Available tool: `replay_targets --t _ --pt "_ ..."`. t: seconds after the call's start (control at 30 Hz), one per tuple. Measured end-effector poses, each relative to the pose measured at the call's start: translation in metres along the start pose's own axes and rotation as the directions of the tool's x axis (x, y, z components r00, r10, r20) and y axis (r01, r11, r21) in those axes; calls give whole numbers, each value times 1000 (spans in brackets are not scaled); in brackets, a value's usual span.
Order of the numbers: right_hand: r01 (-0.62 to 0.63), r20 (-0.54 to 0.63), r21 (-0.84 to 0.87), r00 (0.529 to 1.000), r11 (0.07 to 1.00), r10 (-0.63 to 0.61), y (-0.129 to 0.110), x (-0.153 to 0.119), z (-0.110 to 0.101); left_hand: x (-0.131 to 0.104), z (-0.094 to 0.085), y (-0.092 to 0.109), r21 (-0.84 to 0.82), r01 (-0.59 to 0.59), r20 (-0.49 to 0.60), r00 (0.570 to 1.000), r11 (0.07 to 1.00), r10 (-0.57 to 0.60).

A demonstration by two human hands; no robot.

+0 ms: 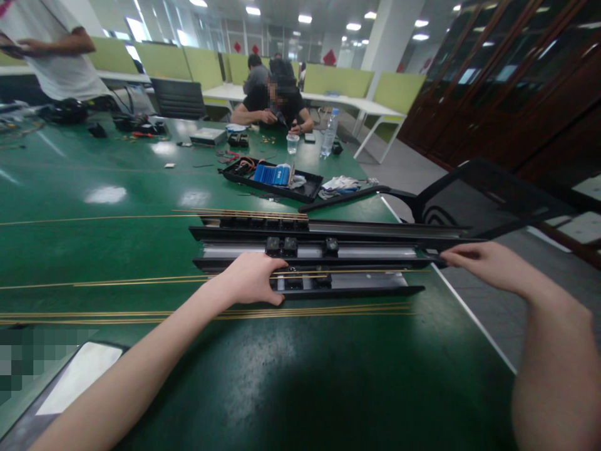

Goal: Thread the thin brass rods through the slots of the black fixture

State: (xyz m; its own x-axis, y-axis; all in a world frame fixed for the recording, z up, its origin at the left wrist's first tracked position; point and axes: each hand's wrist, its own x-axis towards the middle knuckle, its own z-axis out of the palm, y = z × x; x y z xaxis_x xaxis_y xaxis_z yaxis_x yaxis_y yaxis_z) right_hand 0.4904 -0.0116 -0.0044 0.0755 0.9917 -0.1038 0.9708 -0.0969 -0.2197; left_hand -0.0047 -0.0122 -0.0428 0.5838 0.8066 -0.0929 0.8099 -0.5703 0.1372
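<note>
The left hand (pixel 248 279) held the near black rail (pixel 366 292).
Its thumb and fingers hugged it on the green table (pixel 357 357); the right hand (pixel 491 263) pinched the middle black rail (pixel 375 251) at its right end.

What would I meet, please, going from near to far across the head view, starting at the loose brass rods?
Nearest brass rods, black rails, black tray, plastic cup, seated person in dark clothing.

A black tray (pixel 310 186) lay on the green table (pixel 141 181) — a blue pack (pixel 272 175) inside, gloves (pixel 340 186) just beside it. Beyond stood a cup (pixel 292 145) and a bottle (pixel 329 134), near a seated person (pixel 295 103). A mesh chair (pixel 483 194) stood by the table — a dark cabinet (pixel 498 81) behind.
</note>
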Motion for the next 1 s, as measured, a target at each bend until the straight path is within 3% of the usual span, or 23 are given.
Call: replay_targets --t 0.13,0.2,0.33,0.37,0.43,0.57,0.77,1.0 --pt "40 -220 8 975 999 -38 -48 -7 1 0 0 0 -7 5 4 1000 1000 -5" --pt "184 -314 2 933 983 -174 -80 -11 11 -1 1 0 -6 5 -1 1000 1000 -5" --pt "560 -352 -13 773 829 -528 -144 -18 52 0 1 0 13 -1 -12 1000 1000 1" --pt "628 -379 -19 716 778 -587 -157 -20 64 0 1 0 20 -2 -15 1000 1000 2" --pt "704 -388 -27 647 710 -656 -176 -24 86 0 2 0 30 -3 -17 1000 1000 4" --pt "759 -433 -69 562 648 -705 -188 -29 116 0 2 0 33 -10 -20 1000 999 11" --pt "785 -543 -99 472 612 -694 -185 -26 138 -2 4 -1 27 -23 -43 999 999 24" --pt "777 -592 -156 420 609 -688 -185 -27 152 -3 5 -1 24 -13 -42 999 1000 14"
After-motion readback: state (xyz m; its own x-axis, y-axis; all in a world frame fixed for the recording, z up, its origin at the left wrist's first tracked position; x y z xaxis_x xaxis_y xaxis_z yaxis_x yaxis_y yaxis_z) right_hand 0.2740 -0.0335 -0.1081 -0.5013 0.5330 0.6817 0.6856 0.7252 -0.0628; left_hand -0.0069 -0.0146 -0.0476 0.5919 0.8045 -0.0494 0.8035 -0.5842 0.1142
